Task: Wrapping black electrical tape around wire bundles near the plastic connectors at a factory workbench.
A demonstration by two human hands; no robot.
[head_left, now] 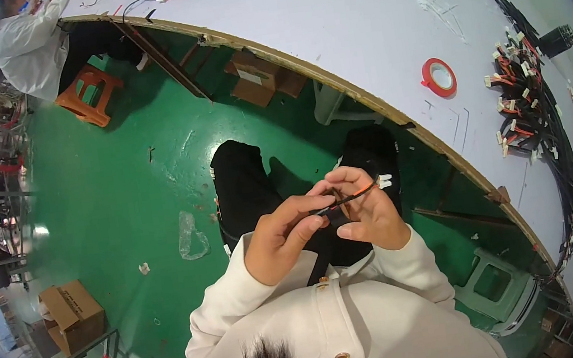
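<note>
Orange and black wires make up the short wire harness (355,194), held over the lap between both hands, with its white connector (384,181) jutting free past the right fingers.

Risk: the connector end is unsupported, and the harness is pinched only at fingertips. A slip of either pinch would likely drop it to the green floor (123,200), well away from the white worktable (354,32). Pulling the two hands apart too hard could strain the wires where they enter the connector.

Left hand (280,238): curled nearly closed, thumb and forefinger pinching the dark end of the harness.

Right hand (367,212): partly closed, fingers bent around the orange section, grasping it just short of the connector.

Nearby: a red tape roll (438,77) and a heap of finished harnesses (531,110) lie on the worktable, well apart from the hands.
</note>
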